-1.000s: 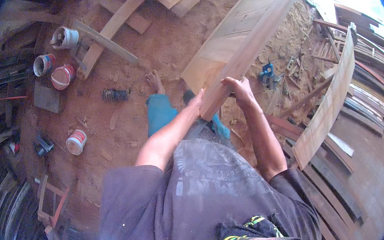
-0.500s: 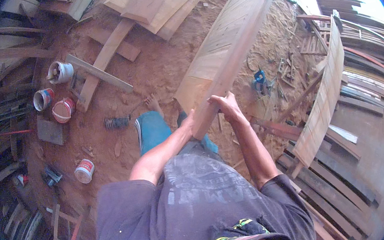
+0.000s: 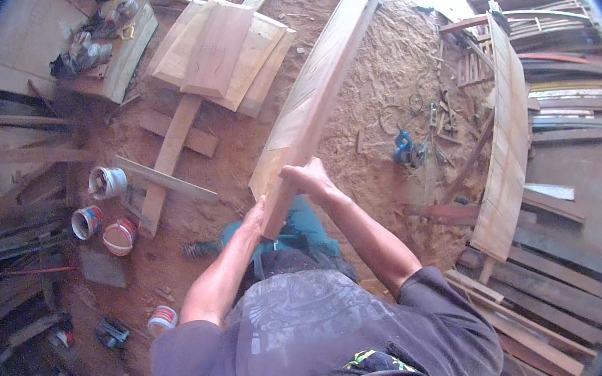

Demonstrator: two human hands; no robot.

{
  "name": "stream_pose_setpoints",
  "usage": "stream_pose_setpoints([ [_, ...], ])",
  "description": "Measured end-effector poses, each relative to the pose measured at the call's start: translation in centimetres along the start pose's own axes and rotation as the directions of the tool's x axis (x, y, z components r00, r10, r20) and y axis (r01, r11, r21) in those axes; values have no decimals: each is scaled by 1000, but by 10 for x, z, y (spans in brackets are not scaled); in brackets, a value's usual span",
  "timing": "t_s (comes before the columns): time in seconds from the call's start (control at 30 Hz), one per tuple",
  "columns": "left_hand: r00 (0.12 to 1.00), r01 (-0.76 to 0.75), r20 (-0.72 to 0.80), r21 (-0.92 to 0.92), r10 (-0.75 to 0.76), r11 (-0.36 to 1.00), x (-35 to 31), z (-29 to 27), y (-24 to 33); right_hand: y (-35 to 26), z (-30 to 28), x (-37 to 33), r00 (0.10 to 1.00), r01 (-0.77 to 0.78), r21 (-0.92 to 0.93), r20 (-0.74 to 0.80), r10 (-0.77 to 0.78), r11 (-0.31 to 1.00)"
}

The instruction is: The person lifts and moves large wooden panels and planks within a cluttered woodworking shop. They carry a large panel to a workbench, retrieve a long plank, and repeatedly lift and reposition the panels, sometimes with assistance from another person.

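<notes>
A long, wide wooden plank [image 3: 319, 89] slants from my waist up toward the far right, its near end in front of my body. My left hand [image 3: 254, 219] is closed on the plank's left edge close to that end. A little farther along, my right hand [image 3: 307, 180] grips the right edge, its thumb lying over the top. The fingers under the plank are hidden. The plank is tilted, with its thick right edge turned up toward me. Its far end runs out of the picture at the top.
Stacked panels [image 3: 226, 55] rest on a beam at the far left. Several buckets [image 3: 107, 182] stand on the dirt floor to my left. A blue power tool [image 3: 405, 148] lies right of the plank. Another long plank [image 3: 501, 150] stands propped at the right, beside piled boards [image 3: 570, 135].
My hands and the plank have shifted left and a bit nearer to me. The plank has tipped, so less of its broad face shows. Both hands keep hold.
</notes>
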State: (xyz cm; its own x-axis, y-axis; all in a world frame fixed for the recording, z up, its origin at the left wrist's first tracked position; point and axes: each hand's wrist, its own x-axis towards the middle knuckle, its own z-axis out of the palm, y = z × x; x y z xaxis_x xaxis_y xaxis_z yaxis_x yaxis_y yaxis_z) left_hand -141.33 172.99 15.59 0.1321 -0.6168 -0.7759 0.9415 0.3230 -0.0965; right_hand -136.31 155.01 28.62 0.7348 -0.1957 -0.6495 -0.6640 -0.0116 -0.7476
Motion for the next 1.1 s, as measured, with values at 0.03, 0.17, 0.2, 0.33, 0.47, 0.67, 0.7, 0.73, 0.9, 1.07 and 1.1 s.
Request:
stream_pose_setpoints([
  [0.03, 999, -25, -18, 56, 26, 998, -2, -10, 12, -4, 10, 7, 1000, 8, -32, 7, -8, 999],
  [0.17, 993, -109, 79, 411, 84, 905, 1, -47, 59, -6, 61, 29, 994, 66, -23, -81, -67, 998],
  [0.2, 996, 2, -83, 424, 36, 906, -8, -39, 64, -9, 66, 31, 996, 45, -68, -69, -50, 997],
  [0.33, 968, 70, -241, 512, 65, 856, -41, -10, 82, -15, 64, 53, 997, 80, -250, 12, -80, 965],
  [0.47, 888, 243, -443, 678, 122, 693, -35, -80, 116, -29, 91, 53, 978, 96, -257, 206, -43, 962],
  [0.67, 881, -366, -2, 630, 473, 685, -98, 44, 151, 0, 47, 77, 940, 176, -276, 333, -78, 945],
  [0.7, 857, -403, 62, 700, 512, 589, -109, 70, 146, -21, 29, 73, 869, 189, -270, 493, -33, 944],
  [0.73, 838, -436, 146, 759, 525, 484, -110, 101, 139, -20, 13, 77, 831, 155, -174, 555, -34, 972],
  [0.9, 521, -167, 376, 925, 766, -341, -87, 116, 109, 12, -74, 65, 955, -74, -260, 258, 143, 963],
  [1.07, 522, -119, 378, 920, 765, -374, -73, 105, 111, 167, -171, 18, 953, -160, -343, -300, 54, 926],
  [1.1, 545, -95, 356, 926, 760, -365, -74, 110, 113, 203, -185, 4, 919, -266, -341, -371, 131, 902],
])
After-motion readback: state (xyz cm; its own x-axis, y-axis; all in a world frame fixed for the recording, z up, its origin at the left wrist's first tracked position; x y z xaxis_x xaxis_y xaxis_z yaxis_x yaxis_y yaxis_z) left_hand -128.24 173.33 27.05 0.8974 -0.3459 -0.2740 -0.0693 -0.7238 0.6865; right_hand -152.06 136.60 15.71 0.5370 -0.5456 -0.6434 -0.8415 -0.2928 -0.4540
